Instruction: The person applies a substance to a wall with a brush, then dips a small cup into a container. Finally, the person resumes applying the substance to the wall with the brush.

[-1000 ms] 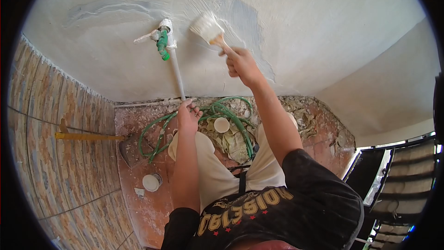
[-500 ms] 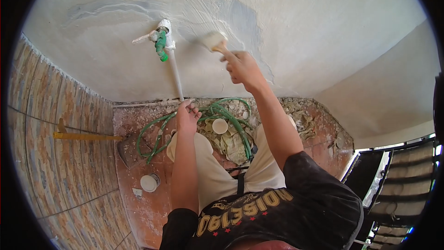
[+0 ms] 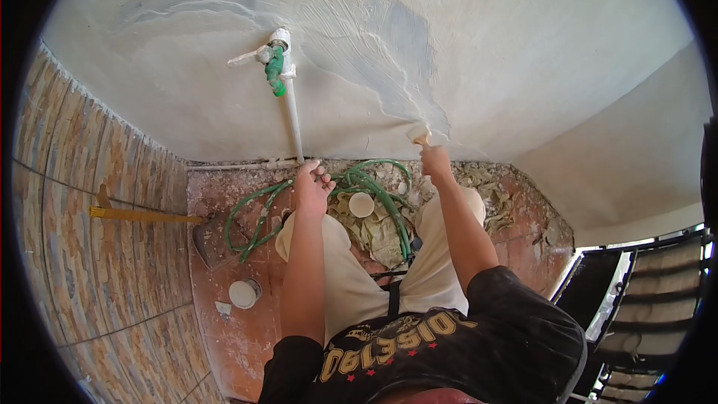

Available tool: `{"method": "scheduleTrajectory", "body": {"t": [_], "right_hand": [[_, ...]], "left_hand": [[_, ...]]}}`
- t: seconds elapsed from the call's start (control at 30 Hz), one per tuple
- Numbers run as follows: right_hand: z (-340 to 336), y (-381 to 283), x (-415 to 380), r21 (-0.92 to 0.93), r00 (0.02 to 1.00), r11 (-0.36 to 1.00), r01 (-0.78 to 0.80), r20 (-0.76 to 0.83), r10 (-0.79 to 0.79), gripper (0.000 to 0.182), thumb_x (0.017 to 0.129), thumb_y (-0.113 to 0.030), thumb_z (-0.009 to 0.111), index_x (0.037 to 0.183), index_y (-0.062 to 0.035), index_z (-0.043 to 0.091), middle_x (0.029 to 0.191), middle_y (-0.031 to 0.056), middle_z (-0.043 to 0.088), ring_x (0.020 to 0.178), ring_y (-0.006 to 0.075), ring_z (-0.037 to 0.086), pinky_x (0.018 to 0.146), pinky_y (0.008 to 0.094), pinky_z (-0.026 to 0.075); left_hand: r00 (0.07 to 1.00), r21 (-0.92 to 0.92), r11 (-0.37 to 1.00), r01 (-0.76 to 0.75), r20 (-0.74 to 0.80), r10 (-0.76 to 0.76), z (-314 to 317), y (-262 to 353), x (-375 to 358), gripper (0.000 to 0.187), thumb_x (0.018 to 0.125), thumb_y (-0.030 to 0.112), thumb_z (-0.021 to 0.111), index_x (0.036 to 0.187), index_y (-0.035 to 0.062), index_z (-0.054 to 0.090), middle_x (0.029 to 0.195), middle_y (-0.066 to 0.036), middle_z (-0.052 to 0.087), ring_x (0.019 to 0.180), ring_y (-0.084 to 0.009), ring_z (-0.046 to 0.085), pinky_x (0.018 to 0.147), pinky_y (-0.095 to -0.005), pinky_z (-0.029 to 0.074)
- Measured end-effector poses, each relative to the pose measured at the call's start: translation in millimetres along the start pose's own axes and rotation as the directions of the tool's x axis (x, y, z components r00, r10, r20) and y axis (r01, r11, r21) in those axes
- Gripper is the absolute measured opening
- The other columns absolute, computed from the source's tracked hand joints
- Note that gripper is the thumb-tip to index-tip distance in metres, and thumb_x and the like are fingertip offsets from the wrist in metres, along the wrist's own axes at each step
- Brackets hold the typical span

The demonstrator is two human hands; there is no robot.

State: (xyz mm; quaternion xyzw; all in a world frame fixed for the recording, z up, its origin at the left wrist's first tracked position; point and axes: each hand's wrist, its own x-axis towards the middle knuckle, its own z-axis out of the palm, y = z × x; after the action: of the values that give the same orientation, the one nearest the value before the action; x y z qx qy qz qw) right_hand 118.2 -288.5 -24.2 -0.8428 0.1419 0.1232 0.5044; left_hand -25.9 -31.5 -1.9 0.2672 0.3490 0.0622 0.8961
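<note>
My right hand [image 3: 434,162] is wrapped round the handle of a paintbrush [image 3: 420,135]. Its bristles press on the pale wall [image 3: 508,67], at the lower end of a wet grey-white patch [image 3: 374,41] with streaky strokes. My left hand [image 3: 313,185] is by the foot of a white pipe [image 3: 292,116], palm partly up. The fingers of that hand are loosely curled and apart, with nothing visible in them. Higher on the pipe is a green tap [image 3: 274,71] with a whitish handle, smeared with white at the top.
A green hose [image 3: 385,206] coils on the littered floor around a white cup [image 3: 361,205] and a crumpled cloth [image 3: 381,236]. At left are a white-topped tub [image 3: 244,294] and a yellow-handled tool [image 3: 146,215] against the stone-tiled wall [image 3: 97,254]. A dark metal grille [image 3: 643,299] stands at right.
My right hand has brought the paintbrush down and to the right, from beside the tap to the patch's lower end. My left hand stays by the pipe's foot. The view has shifted slightly.
</note>
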Motion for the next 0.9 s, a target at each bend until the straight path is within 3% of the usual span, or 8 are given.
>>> {"method": "scheduleTrajectory", "body": {"t": [0.17,0.3,0.4,0.57,0.63,0.7,0.8,0.9], "right_hand": [[-9.4,-126.5,-49.9,-0.083,0.97,0.978,0.194,0.167,-0.178,0.034,0.085,-0.028,0.054,0.081,0.0048,0.061,0.054,0.0025,0.047,0.041,0.0129,0.043,0.039,0.0296,0.034],[14.5,-224.1,-110.7,0.079,0.736,0.784,0.615,0.3,-0.607,0.036,0.089,-0.031,0.05,0.082,0.0024,0.062,0.054,0.0011,0.045,0.041,0.0087,0.041,0.038,0.0264,0.032],[31.3,-232.8,-98.7,0.15,0.639,0.682,0.716,0.253,-0.727,0.036,0.09,-0.03,0.05,0.082,0.0026,0.061,0.054,0.0009,0.046,0.04,0.0088,0.041,0.038,0.0266,0.033],[9.8,-122.6,-31.6,-0.137,0.822,0.818,0.559,0.221,-0.525,0.034,0.088,-0.03,0.053,0.079,0.0007,0.062,0.052,0.0035,0.049,0.041,0.0122,0.047,0.04,0.0297,0.038],[-9.6,-64.2,-3.7,-0.286,0.899,0.853,0.437,0.149,-0.411,0.034,0.086,-0.032,0.055,0.078,0.0005,0.063,0.055,0.0096,0.056,0.043,0.0197,0.054,0.042,0.0335,0.042],[-22.2,-1.5,30.7,-0.532,0.821,0.679,0.506,0.057,-0.567,0.038,0.085,-0.033,0.056,0.074,0.0025,0.063,0.058,0.0157,0.059,0.045,0.0269,0.057,0.045,0.0371,0.045],[-16.6,-16.4,22.4,-0.55,0.914,0.791,0.267,-0.116,-0.389,0.04,0.083,-0.032,0.056,0.069,0.0041,0.063,0.057,0.0179,0.059,0.048,0.0297,0.059,0.049,0.0379,0.046],[4.0,-102.7,-19.1,-0.376,0.847,0.763,0.526,0.148,-0.51,0.041,0.085,-0.031,0.055,0.07,0.0065,0.062,0.055,0.0167,0.057,0.046,0.026,0.057,0.048,0.0364,0.045]], "left_hand": [[1.0,0.017,1.0,-0.002,-0.005,0.002,2.2,-1.3,-1.5,0.012,0.082,0.018,0.055,0.084,0.011,0.046,0.072,0.001,0.043,0.064,-0.0136,0.043,0.059,-0.0312,0.038],[1.0,0.023,0.999,-0.023,-0.018,0.023,-0.1,-0.1,1.1,0.013,0.081,0.018,0.056,0.081,0.0116,0.045,0.073,0.0,0.043,0.065,-0.0139,0.044,0.06,-0.0321,0.04],[0.999,0.03,0.999,-0.038,-0.022,0.038,-2.4,0.4,1.0,0.013,0.081,0.018,0.056,0.081,0.0113,0.045,0.075,0.0,0.042,0.065,-0.0141,0.044,0.06,-0.0326,0.04],[1.0,0.02,1.0,-0.012,-0.008,0.012,1.1,1.3,1.8,0.01,0.083,0.017,0.054,0.088,0.0102,0.048,0.072,0.001,0.044,0.065,-0.0138,0.043,0.058,-0.0318,0.038],[1.0,0.001,1.0,-0.003,-0.013,0.003,-3.2,-1.4,1.3,0.01,0.082,0.017,0.054,0.087,0.0103,0.048,0.072,0.001,0.043,0.065,-0.0138,0.043,0.058,-0.0316,0.038],[1.0,-0.025,1.0,0.004,0.007,-0.003,0.3,0.5,0.1,0.01,0.082,0.017,0.055,0.087,0.0104,0.048,0.072,0.001,0.043,0.065,-0.0137,0.042,0.059,-0.0314,0.037],[1.0,0.0,1.0,0.004,-0.017,-0.004,2.4,0.7,1.0,0.011,0.081,0.017,0.055,0.087,0.0107,0.048,0.073,0.001,0.043,0.065,-0.0135,0.042,0.059,-0.031,0.037],[1.0,-0.011,1.0,-0.011,-0.013,0.011,-1.7,-2.6,4.4,0.011,0.082,0.018,0.055,0.087,0.0109,0.048,0.073,0.002,0.043,0.065,-0.0134,0.043,0.059,-0.0311,0.038]]}}
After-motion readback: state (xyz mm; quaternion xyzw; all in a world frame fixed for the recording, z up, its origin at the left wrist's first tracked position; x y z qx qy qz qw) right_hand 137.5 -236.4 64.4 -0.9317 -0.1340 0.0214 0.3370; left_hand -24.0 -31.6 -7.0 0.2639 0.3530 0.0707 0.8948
